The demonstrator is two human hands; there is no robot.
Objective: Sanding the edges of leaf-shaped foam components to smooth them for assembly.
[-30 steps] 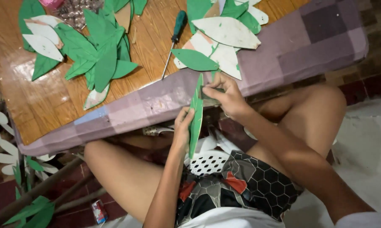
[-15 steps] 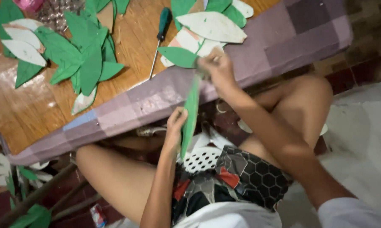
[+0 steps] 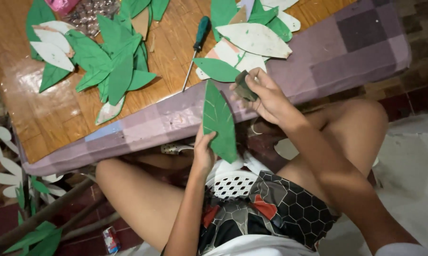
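Here, in the head view, the person sits with bare knees drawn up against the edge of a low wooden tabletop point(image 3: 57, 118) that is bordered by a purple checked cloth point(image 3: 327, 57). The left hand point(image 3: 203, 154) is closed on the lower edge of a green leaf cutout point(image 3: 219, 121), thumb and fingers pinching it from below, so the leaf stands nearly upright in front of the cloth border, its tip pointing up and its scored veins facing the camera. The right hand point(image 3: 266, 95) is curled round a small dark block point(image 3: 245, 87), gripping it between thumb and fingers just to the right of the leaf's upper part; whether the block touches the leaf I cannot tell.

On the tabletop behind the hands lies a screwdriver point(image 3: 197, 47) with a dark green handle, its shaft pointing toward the person. To its left is a heap of green leaf shapes point(image 3: 114, 61), mixed with a few white leaf shapes point(image 3: 50, 50) near the far left. To the right of the screwdriver sits another pile, with a large white leaf point(image 3: 254, 39) on top and a green leaf point(image 3: 217, 69) just below it, near the right hand. A white perforated basket point(image 3: 233, 182) rests in the person's lap under the held leaf. At the left edge, on the floor, stands a branch point(image 3: 15, 189) bearing white and green leaves.
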